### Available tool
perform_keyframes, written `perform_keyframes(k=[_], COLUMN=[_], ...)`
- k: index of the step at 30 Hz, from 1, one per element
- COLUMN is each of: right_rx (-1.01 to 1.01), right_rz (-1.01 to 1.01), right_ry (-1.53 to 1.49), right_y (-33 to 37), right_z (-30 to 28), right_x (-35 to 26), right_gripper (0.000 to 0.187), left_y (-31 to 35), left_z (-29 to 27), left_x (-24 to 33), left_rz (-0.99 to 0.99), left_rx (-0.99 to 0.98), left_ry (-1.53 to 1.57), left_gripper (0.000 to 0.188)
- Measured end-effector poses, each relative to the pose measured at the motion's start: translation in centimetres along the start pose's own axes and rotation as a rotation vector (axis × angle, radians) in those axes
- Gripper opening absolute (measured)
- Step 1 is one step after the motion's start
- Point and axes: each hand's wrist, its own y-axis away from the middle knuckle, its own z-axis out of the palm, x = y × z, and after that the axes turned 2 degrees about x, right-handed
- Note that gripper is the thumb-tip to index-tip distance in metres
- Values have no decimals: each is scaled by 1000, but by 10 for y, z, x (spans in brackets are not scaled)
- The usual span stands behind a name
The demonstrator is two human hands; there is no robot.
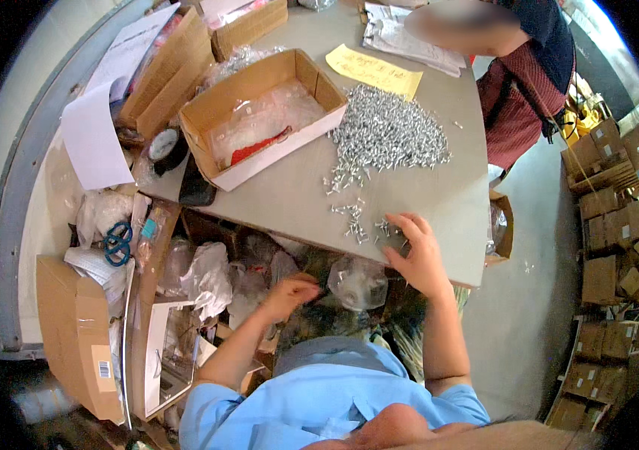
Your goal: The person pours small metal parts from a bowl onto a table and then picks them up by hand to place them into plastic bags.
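A large heap of small silver screws [390, 131] lies on the grey table [274, 180], with a few loose screws [351, 221] trailing toward its near edge. My right hand [418, 259] rests at that edge beside several of these screws, its thumb and fingers apart. Past the edge, lower and to the left, is my left hand [289, 295]. Its fingers are bent and close together; whatever they may hold is too small to make out. Between the two hands, just under the table edge, a clear plastic bag [358, 285] hangs open.
An open cardboard box [270, 150] with plastic bags and a red item stands left of the heap. Beyond lies a yellow paper [374, 71]. Blue-handled scissors [117, 244] lie at left. Another person [525, 97] is at the far right. Cartons [608, 217] line the right wall.
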Motion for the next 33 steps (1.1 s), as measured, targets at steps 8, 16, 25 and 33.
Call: perform_keyframes(k=[8,16,25,33], right_rx=[-7,22,315,357], right_rz=[33,2,-121,284], right_ry=[-13,-36,-122,-257], right_y=[0,1,16,125], right_z=[-3,-2,1,77], right_x=[-7,-3,4,43], right_gripper=[49,47,36,7], left_y=[-18,-18,-13,-6], left_z=[68,73,63,64], left_x=[-5,14,11,5], left_rz=[-55,-155,-132,-141], left_rx=[-149,-321,-310,-284], left_ry=[94,380,225,417], left_gripper=[28,30,22,29])
